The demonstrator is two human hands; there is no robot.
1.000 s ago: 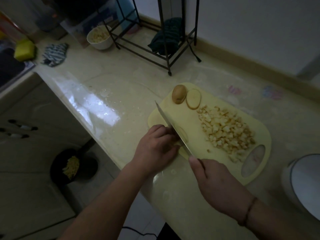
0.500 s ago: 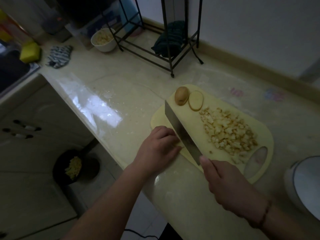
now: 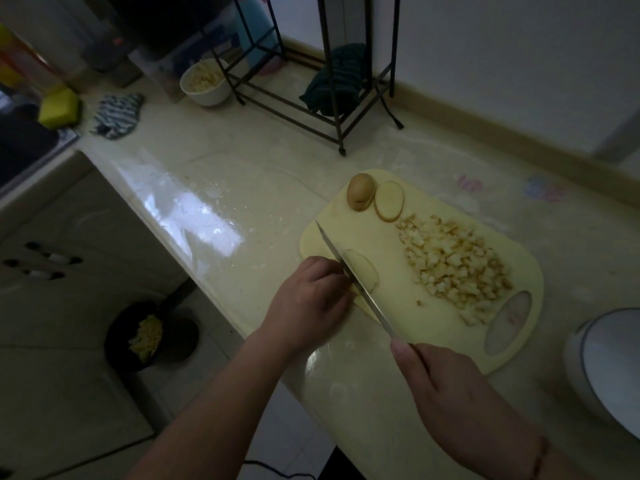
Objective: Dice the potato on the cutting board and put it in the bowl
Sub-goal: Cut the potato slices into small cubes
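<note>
A potato slice (image 3: 362, 271) is being held flat on the pale yellow cutting board (image 3: 391, 306) by the left hand (image 3: 308, 303), whose fingers are curled over the slice's near end. A knife (image 3: 353, 282) is being gripped by the right hand (image 3: 446, 393), the fingers wrapped round the handle and one finger laid along the top; the blade is being set across the slice, edge down, just beside the left knuckles. Whether the edge is already through the slice cannot be told.

A heap of diced potato (image 3: 453, 265) is being kept on the right half of the board, well apart from the blade. At the board's far corner an uncut potato end (image 3: 361, 191) with its skin on is lying, and a round slice (image 3: 389, 201) is leaning against it.

A white bowl (image 3: 206, 84) is standing far back on the counter (image 3: 242, 188), beside the foot of a black wire rack (image 3: 311, 98), and pale diced pieces are being held in it up to near the rim. On the floor below the counter, a dark pan (image 3: 152, 336) is holding a small yellowish pile of scraps. At the right edge a white round container (image 3: 606, 362) is partly being shown; its contents cannot be seen.
</note>
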